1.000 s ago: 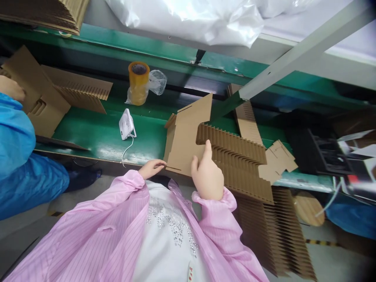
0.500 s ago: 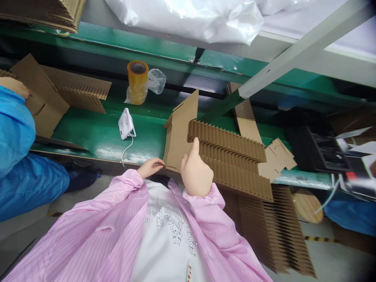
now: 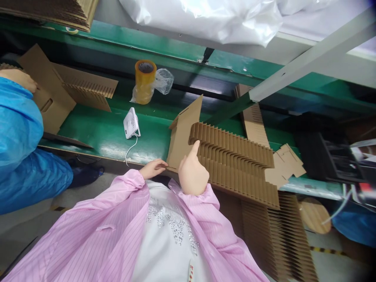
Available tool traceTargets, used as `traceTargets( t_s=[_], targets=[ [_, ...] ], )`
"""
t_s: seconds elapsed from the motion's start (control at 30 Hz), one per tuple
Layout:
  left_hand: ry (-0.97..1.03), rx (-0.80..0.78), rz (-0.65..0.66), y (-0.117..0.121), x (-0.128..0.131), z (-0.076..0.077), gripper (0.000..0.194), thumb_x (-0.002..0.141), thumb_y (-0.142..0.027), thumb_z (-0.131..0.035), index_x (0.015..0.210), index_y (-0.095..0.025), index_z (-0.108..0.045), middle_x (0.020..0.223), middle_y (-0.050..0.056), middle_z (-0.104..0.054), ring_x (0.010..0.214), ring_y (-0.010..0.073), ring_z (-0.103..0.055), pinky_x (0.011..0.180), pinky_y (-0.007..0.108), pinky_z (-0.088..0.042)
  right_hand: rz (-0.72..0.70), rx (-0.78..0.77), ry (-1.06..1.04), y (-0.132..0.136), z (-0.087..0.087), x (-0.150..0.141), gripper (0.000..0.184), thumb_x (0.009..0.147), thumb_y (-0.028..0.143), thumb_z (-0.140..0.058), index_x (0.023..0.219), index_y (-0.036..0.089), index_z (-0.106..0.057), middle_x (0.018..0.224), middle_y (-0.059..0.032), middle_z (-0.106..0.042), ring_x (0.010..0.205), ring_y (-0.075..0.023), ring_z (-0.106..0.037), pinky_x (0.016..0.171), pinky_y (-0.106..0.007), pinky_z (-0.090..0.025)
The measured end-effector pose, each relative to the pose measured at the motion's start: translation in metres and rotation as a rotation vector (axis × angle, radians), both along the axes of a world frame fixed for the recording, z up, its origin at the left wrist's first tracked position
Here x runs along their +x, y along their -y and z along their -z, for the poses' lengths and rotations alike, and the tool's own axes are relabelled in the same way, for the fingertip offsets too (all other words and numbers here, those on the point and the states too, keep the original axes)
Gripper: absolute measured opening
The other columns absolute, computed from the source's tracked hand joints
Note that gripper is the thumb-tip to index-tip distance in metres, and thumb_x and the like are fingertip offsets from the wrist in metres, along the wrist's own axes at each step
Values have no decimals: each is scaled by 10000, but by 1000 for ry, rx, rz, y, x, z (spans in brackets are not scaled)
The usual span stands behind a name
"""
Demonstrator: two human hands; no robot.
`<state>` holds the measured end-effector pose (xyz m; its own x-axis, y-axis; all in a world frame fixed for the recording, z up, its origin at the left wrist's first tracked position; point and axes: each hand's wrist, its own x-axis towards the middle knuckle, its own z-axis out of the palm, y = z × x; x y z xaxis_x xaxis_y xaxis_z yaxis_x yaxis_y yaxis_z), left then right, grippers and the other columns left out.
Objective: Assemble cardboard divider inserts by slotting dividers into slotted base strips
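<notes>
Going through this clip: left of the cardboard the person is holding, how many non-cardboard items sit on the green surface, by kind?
Amber tape rolls: 1
Small white fans: 1
Clear plastic bags: 1
Total: 3

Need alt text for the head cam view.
A person in a pink striped smock handles a slotted corrugated cardboard divider over a green conveyor, left hand pinching the edge of its flat cardboard panel, right hand beside the slots. A small white fan, an amber tape roll and a co-worker's blue sleeve are nearby.
</notes>
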<state>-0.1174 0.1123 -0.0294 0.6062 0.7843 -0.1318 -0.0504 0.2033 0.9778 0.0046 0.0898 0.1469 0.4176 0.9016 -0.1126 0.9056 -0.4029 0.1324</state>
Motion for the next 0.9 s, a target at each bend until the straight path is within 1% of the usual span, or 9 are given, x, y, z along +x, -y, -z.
traceTargets(
  t_s=[0.2, 0.33, 0.5, 0.6, 0.7, 0.9],
  targets=[
    [2, 1, -6, 1, 0, 0, 211, 788, -285, -695, 964, -175, -662, 1019, 74, -612, 978, 199, -641, 973, 412, -483, 16, 7, -8, -1, -2, 0, 660, 926, 207, -317, 1535, 92, -93, 816, -87, -669, 578, -166, -632, 523, -254, -430],
    [1, 9, -11, 0, 0, 0, 214, 783, -286, -700, 963, -175, -665, 1023, 77, -615, 981, 200, -641, 976, 403, -481, 25, -5, -23, -7, 1, -1, 655, 916, 191, -311, 1532, 93, -111, 848, -93, -680, 622, -182, -656, 534, -265, -452],
    [15, 15, -13, 1, 1, 2, 216, 782, -301, -705, 960, -183, -667, 1025, 74, -615, 982, 202, -639, 968, 402, -486, -21, -98, -62, -22, 12, -4, 674, 894, 157, -318, 1527, 70, -106, 941, -155, -683, 729, -201, -688, 602, -265, -491],
    [-9, 44, -14, 2, 0, 2, 221, 791, -287, -691, 985, -183, -663, 1023, 75, -612, 991, 201, -627, 968, 405, -481, -28, -165, -112, -31, 14, -6, 669, 897, 153, -312, 1526, 62, -104, 977, -181, -681, 797, -215, -694, 650, -279, -504],
    [-53, 90, -14, 3, -2, 2, 209, 805, -272, -670, 997, -191, -663, 1027, 77, -615, 1010, 202, -610, 974, 399, -472, -26, -200, -135, -37, 13, -7, 661, 904, 156, -325, 1527, 73, -118, 954, -180, -690, 839, -230, -694, 681, -297, -507],
    [-47, 121, 6, 3, -1, 5, 212, 811, -245, -651, 1011, -177, -635, 1043, 89, -606, 992, 199, -611, 949, 386, -476, -13, -223, -121, -41, 12, -5, 659, 907, 142, -338, 1530, 102, -128, 927, -172, -699, 819, -233, -696, 681, -320, -506]
  ],
)
